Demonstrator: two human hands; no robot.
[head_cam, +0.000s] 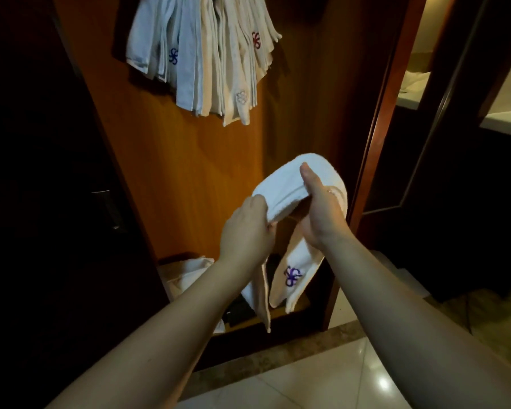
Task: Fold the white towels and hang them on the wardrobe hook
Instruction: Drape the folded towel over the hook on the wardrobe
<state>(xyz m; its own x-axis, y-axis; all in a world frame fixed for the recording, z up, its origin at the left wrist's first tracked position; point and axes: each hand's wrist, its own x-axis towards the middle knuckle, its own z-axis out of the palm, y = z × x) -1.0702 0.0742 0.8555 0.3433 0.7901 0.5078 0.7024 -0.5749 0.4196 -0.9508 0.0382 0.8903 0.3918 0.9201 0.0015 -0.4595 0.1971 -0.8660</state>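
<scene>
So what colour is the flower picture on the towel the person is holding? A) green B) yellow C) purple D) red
C: the flower emblem on the hanging end of the held towel is purple, below the right hand and left hand that grip the towel.

No readable words or numbers. Only embroidered flower-like emblems: purple on the held towel (pixel 292 276); blue, red and a pale one on the hanging towels (pixel 201 54).
</scene>
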